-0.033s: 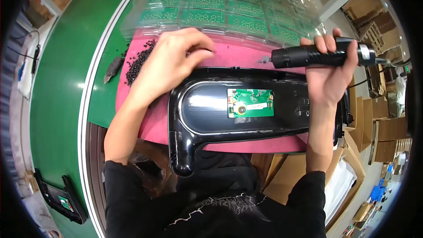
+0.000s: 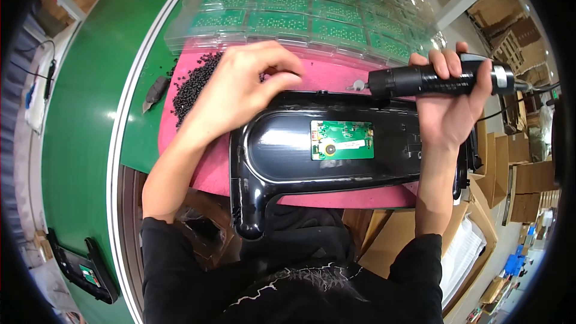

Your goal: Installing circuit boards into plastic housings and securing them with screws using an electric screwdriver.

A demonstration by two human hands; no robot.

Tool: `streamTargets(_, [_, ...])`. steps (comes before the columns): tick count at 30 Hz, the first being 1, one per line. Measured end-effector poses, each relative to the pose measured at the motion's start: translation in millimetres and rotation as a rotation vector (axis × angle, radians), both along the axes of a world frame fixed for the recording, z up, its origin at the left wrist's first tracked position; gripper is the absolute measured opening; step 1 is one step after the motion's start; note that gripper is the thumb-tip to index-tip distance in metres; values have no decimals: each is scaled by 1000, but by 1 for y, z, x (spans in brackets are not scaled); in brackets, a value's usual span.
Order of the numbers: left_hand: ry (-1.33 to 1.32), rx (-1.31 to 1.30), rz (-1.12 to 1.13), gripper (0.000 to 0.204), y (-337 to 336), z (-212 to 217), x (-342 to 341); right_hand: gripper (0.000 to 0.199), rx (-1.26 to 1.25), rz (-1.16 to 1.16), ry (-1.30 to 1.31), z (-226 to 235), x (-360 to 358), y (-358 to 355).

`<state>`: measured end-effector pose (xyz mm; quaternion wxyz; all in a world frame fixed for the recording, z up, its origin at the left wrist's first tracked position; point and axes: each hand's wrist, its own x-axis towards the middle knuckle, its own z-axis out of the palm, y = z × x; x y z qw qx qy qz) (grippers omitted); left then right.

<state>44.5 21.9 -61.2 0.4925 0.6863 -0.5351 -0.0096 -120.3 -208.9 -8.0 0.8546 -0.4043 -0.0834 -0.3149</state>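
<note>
My right hand grips a black electric screwdriver, held level with its bit pointing left. My left hand is raised over the far left rim of a glossy black plastic housing, thumb and forefinger bent toward each other. Whatever may be between those fingertips is too small to make out. Inside the housing lies a green circuit board with a white label and a round dark part. A heap of small black screws is beside my left wrist, on the pink mat.
Clear plastic trays of green circuit boards stand behind the mat. A dark wrapped object lies left of the screws. Another black housing with a board rests on the green surface at lower left. Cardboard boxes stand below right.
My left hand has moved slightly to the right, toward the screwdriver's bit. The screwdriver has barely shifted; the housing and board look the same.
</note>
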Motion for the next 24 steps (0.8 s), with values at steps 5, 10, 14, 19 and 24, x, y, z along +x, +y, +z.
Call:
streamTargets(5, [480,-134,-320,14,-8,4,-33,35,4,139,-86,-5,-8,37])
streamTargets(10, [508,-101,-302,10,-8,0,-41,34,-25,90,-140,-7,-20,48])
streamTargets(14, [479,15,-275,7,-7,-7,-37,32,-96,92,-216,-3,-30,41])
streamTargets(19, [371,77,-293,9,-12,-8,-42,33,-97,51,-212,-1,-38,41])
streamTargets(24, [132,19,-327,12,-10,-15,-40,34,-99,97,-201,-9,-36,43])
